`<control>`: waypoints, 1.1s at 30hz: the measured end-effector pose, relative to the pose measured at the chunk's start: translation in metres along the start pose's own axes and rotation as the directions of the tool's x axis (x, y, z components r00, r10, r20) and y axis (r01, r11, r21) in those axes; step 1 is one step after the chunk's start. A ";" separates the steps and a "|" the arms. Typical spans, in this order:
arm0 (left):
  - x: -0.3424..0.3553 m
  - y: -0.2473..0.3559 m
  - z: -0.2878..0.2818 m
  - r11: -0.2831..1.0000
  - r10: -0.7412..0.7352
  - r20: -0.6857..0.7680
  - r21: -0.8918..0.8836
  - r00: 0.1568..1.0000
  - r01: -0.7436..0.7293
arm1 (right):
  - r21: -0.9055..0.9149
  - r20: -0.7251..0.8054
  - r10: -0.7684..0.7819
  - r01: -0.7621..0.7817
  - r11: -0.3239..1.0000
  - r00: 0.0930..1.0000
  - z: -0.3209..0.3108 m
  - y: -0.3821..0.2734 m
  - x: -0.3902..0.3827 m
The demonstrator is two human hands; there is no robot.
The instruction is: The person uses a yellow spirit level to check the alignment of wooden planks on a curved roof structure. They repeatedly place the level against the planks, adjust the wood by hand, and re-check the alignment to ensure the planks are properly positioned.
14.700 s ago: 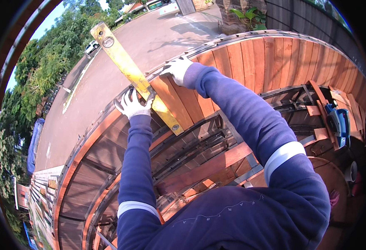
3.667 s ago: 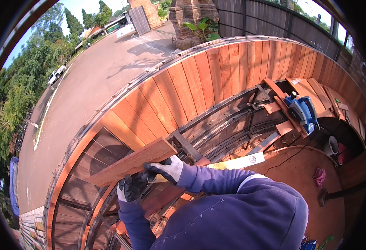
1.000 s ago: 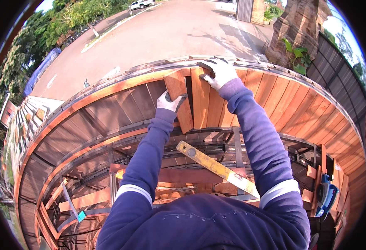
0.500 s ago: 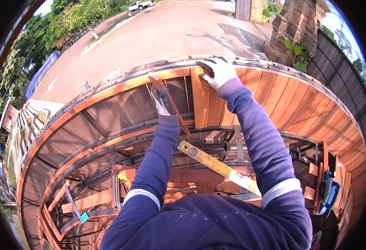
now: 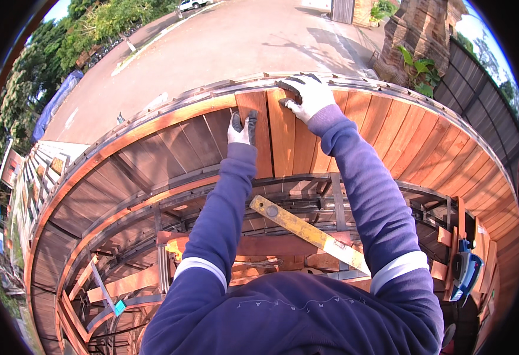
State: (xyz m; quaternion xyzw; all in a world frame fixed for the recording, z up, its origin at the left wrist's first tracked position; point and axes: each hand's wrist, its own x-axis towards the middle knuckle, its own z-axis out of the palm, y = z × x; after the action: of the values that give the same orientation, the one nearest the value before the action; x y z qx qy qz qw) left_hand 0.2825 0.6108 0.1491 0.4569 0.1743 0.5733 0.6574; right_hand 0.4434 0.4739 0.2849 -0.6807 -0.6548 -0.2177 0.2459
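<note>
My left hand (image 5: pixel 241 128), in a white and dark glove, pinches a reddish-brown wooden plank (image 5: pixel 262 142) by its left edge. This plank lies flat across the curved frame, left of the row of planks. A thin dark line runs between it and the end plank (image 5: pixel 282 142) of that row. My gloved right hand (image 5: pixel 308 97) rests at the far end of the row, its fingers curled over the top edge of the end planks and its thumb on the wood.
A yellow spirit level (image 5: pixel 306 228) lies slantwise close to my chest. At the right, a blue power tool (image 5: pixel 466 269) sits by loose boards. Older brown boards (image 5: pixel 170 148) line the frame leftward. Beyond the rim lie pavement (image 5: pixel 212 53) and a thick trunk (image 5: pixel 416 41).
The plank in my left hand has turned from a tilted, edge-up pose to lying flat beside the row. My right hand has stayed almost in place.
</note>
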 end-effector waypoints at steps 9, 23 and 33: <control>-0.010 0.013 0.011 0.987 -0.042 0.048 0.155 0.998 0.034 | 0.008 -0.131 -0.042 0.043 0.999 0.991 0.000 -0.001 -0.005; -0.028 -0.007 -0.038 0.888 -0.317 0.264 0.421 0.911 0.186 | -0.062 -0.106 -0.063 0.057 0.996 0.992 0.003 0.000 -0.003; -0.033 -0.042 -0.070 0.764 -0.452 0.259 0.606 0.854 0.220 | -0.087 0.035 0.004 -0.001 0.996 0.999 0.000 0.000 -0.001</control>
State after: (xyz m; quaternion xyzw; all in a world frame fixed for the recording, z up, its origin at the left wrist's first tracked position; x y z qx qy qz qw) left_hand 0.2455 0.6118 0.0693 0.6926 0.2795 0.2644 0.6101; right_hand 0.4433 0.4732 0.2840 -0.6953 -0.6481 -0.2336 0.2048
